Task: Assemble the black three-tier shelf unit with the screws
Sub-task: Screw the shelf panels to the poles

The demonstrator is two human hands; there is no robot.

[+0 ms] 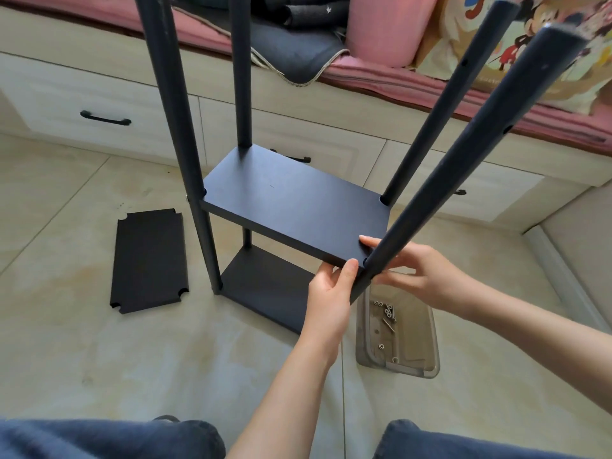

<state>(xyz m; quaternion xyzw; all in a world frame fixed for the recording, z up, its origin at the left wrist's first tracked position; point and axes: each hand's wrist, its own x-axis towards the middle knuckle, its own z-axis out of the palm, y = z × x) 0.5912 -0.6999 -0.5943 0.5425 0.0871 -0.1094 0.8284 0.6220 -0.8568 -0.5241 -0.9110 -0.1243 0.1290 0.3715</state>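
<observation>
As seen from the head view, the middle shelf board (291,207) is held level at its near right corner, directly ahead of both hands, beside the near right post (463,154), which runs up and away. The left hand (331,293) pinches the board's edge; the right hand (414,270) is curled around the post (grip partly hidden). The screw tray (427,359) lies just below, and the spare shelf board (149,260) lies flat well to the left.

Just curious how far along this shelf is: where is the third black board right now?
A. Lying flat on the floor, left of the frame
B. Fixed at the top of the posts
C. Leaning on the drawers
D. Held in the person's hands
A: the loose board lies flat on the floor tiles left of the frame, with only two shelves between the posts.
</observation>
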